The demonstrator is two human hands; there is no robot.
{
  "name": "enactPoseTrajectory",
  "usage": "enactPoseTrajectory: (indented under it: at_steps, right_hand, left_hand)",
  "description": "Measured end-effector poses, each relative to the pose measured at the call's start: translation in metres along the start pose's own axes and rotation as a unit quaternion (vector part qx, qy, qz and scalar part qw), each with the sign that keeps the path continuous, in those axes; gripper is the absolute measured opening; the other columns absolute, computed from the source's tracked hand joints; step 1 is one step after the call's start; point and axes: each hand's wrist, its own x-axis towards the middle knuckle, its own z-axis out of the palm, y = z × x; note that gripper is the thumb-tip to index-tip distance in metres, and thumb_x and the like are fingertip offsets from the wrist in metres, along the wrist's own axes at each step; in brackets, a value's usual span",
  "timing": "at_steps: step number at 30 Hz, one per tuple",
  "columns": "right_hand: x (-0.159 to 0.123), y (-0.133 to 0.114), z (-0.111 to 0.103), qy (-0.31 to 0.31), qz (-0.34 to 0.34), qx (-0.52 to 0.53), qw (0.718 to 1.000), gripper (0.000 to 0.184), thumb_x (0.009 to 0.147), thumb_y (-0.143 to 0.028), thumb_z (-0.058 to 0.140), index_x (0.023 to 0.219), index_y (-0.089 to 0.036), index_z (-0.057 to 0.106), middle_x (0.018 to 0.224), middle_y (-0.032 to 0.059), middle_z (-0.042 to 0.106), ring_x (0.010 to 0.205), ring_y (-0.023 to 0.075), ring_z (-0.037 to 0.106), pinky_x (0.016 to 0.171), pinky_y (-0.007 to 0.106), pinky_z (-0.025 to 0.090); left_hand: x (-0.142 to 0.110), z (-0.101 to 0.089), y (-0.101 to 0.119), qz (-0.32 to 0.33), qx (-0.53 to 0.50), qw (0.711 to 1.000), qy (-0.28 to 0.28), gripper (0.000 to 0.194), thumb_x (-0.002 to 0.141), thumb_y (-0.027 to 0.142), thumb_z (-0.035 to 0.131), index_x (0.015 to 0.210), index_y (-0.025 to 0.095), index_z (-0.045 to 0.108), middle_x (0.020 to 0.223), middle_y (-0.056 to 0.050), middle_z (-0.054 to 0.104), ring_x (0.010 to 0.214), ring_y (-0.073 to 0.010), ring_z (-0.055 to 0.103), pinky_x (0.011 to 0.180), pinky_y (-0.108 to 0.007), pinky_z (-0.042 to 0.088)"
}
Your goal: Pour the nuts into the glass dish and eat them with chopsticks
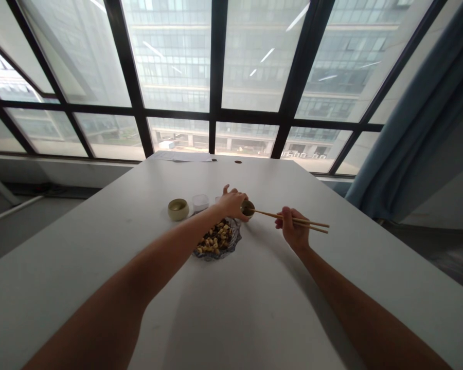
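Observation:
My left hand (233, 202) is closed round a small cup (248, 207), which is tilted with its opening towards my right side. Fingers of my right hand (294, 226) grip a pair of wooden chopsticks (308, 223). The chopsticks' tips reach into the mouth of the cup; whether they pinch anything there I cannot tell. Beneath my left forearm stands a clear, wavy-edged glass bowl (234, 241) filled with nuts and darker pieces (216, 237). Part of that bowl is hidden by the arm.
A greenish cup (178, 209) stands left of the bowl, beside a clear plastic container (200, 202). White papers (181, 156) lie at the far edge of the white table (231, 308). Beyond are large windows; a blue curtain (405, 139) hangs at the right.

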Motion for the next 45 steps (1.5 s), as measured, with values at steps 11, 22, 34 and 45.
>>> enactPoseTrajectory:
  at_steps: [11,22,34,45]
  right_hand:
    - [0.0,-0.001,0.004,0.021,-0.018,0.017,0.999,0.062,0.085,-0.075,0.05,0.066,-0.016,0.061,0.049,0.0006,0.057,0.039,0.0113,0.052,0.039,0.022,0.042]
    - [-0.034,-0.045,0.035,-0.05,0.022,0.092,0.994,0.06,0.083,-0.074,0.054,0.061,-0.018,0.059,0.045,0.0016,0.057,0.036,0.0114,0.05,0.036,0.022,0.04]
    - [-0.068,-0.039,0.045,-0.244,-0.056,-0.031,0.968,0.049,0.092,-0.057,0.055,0.062,-0.019,0.063,0.052,0.0021,0.061,0.045,0.012,0.055,0.044,0.022,0.042]
    - [-0.072,-0.034,0.05,-0.135,-0.162,-0.005,0.977,0.033,0.098,-0.043,0.051,0.079,-0.019,0.063,0.063,0.0018,0.064,0.055,0.0137,0.06,0.052,0.023,0.049]
  left_hand:
    - [0.006,-0.007,0.002,-0.057,-0.03,0.993,-0.099,0.08,0.068,0.063,0.068,0.134,0.019,0.057,0.124,-0.015,0.067,0.128,-0.0365,0.049,0.116,-0.062,0.006]
    - [-0.119,-0.032,-0.064,-0.096,-0.078,0.962,0.243,0.03,0.091,0.043,0.055,0.114,0.026,0.064,0.125,-0.005,0.067,0.122,-0.0263,0.057,0.116,-0.052,0.02]
    - [-0.189,0.014,-0.094,-0.128,-0.034,0.946,0.297,0.038,0.091,0.043,0.054,0.124,0.025,0.055,0.14,-0.01,0.056,0.131,-0.027,0.049,0.109,-0.045,0.033]
    - [-0.185,0.019,-0.095,-0.151,-0.041,0.946,0.284,0.039,0.09,0.039,0.055,0.125,0.022,0.054,0.142,-0.011,0.053,0.134,-0.0277,0.045,0.109,-0.046,0.036]
